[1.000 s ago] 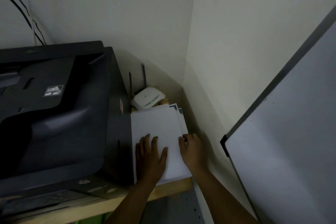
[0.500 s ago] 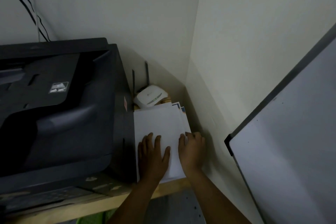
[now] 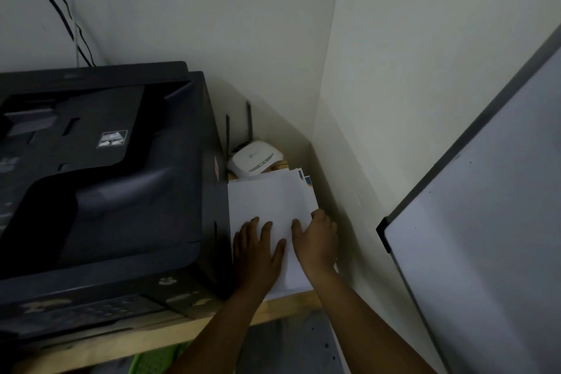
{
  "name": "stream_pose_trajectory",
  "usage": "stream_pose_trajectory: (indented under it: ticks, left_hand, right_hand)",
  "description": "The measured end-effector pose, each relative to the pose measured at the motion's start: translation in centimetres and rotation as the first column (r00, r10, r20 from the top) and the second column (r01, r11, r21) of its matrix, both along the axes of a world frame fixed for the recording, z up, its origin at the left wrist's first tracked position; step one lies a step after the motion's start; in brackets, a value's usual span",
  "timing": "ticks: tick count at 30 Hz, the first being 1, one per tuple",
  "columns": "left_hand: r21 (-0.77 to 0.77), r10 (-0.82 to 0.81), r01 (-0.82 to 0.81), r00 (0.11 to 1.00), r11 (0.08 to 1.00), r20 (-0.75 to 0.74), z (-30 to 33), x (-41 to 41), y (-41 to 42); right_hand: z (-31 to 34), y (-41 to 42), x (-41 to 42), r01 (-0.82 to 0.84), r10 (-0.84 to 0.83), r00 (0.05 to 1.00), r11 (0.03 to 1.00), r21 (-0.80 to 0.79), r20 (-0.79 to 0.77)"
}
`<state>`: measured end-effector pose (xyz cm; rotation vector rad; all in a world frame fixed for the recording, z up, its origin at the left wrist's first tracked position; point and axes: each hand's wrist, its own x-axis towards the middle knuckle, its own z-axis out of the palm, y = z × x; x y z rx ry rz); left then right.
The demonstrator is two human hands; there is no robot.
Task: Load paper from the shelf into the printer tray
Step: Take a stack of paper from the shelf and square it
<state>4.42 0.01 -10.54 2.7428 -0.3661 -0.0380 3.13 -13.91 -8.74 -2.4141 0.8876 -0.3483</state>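
Paper (image 3: 273,200) (stacked) under left hand (image 3: 258,252), flat; right hand (image 3: 317,240) grips its edge.

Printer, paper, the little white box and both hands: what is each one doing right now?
Printer: top lid shut, no paper going in.
Paper stack: lying flat on the wooden shelf beside the printer.
Router: switched on, green lights glowing, antennas upright.
Left hand: flat on the paper.
Right hand: fingers curled over the stack's right edge.
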Motion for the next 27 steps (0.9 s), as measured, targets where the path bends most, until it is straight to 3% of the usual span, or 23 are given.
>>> stream_pose_trajectory:
  ticks: [5,10,14,21,27]
  left_hand:
    - [-0.004,-0.002,0.002,1.0,1.0,-0.005,0.3,0.0,0.0]
    - [-0.009,0.008,-0.008,0.999,1.0,-0.037,0.1,0.1,0.0]
    - [-0.042,0.01,-0.013,0.998,0.999,-0.058,0.1,0.2,0.1]
    - [-0.093,0.05,-0.061,0.991,0.994,-0.125,1.0,-0.1,-0.2]
    - [-0.215,0.114,-0.157,0.973,0.964,-0.201,4.7,-0.4,-0.7]
  right_hand:
    - [0.3,0.4,0.1,0.01,-0.008,0.999,0.999,-0.033,0.053]
    - [1.0,0.0,0.6,0.014,-0.07,0.984,0.948,0.317,0.164]
    - [0.7,-1.6,1.9,0.024,-0.038,0.999,0.851,0.524,0.016]
    - [2.3,-2.2,1.5,-0.175,0.194,0.981,0.832,0.526,0.019]
    - [5.3,-1.3,0.9,-0.201,0.163,0.98,0.826,0.527,0.118]
